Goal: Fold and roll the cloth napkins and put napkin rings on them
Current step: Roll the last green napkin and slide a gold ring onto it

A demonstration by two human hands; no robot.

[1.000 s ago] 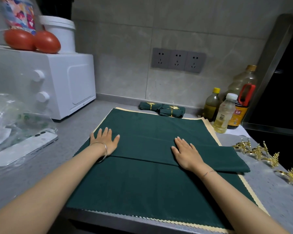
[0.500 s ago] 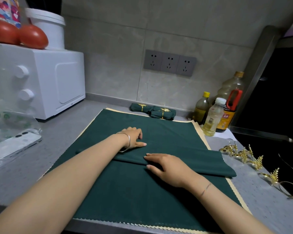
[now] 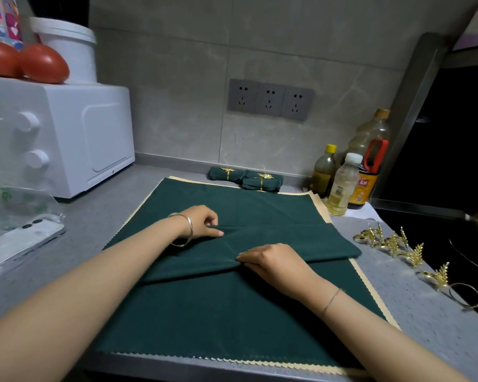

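Scene: a person works a green napkin [image 3: 301,244] on a green mat [image 3: 204,321] at a kitchen counter
Napkin: folded into a long band, lying across the middle of the mat, its right end over the mat's cream edge
Left hand [image 3: 202,224]: fingers curled, pinching the band's far edge near its middle
Right hand [image 3: 271,261]: fingers bent, tips gripping the near edge just beside the left hand
Change: a second ago both palms lay flat and well apart, smoothing the band; now they have drawn together at the centre and the cloth puckers between them
Meaning: smoothing looks done, and the next fold or the roll is likely starting
Waiting: gold rings [image 3: 392,244] on the counter to the right; two ringed rolls [image 3: 246,179] by the wall
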